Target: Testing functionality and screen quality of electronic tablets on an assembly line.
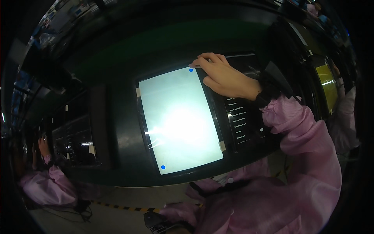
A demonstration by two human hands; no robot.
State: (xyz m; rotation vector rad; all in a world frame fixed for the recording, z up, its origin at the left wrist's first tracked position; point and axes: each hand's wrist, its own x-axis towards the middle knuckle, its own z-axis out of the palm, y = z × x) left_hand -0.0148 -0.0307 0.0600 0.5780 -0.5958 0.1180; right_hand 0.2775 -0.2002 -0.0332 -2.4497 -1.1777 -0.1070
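A tablet (177, 121) lies on the dark table with its screen lit plain white. One blue dot (191, 70) shows at its top right corner, and another blue dot (163, 167) at its lower left. My right hand (230, 78) reaches over from the right, its index fingertip at the upper dot. The other fingers are bent and the thumb stands apart, with nothing held. Under my forearm lies a second tablet (243, 121), showing a dark screen with a white text list. My left sleeve (181, 212) comes in at the bottom; the left hand itself is out of sight.
To the left, dark tablets (74, 140) with tape tabs lie on the table, near another person's hand (43, 146) and pink sleeve (48, 185). At the right is a device with a yellow screen (327, 87). Striped floor tape (124, 208) runs below the table's near edge.
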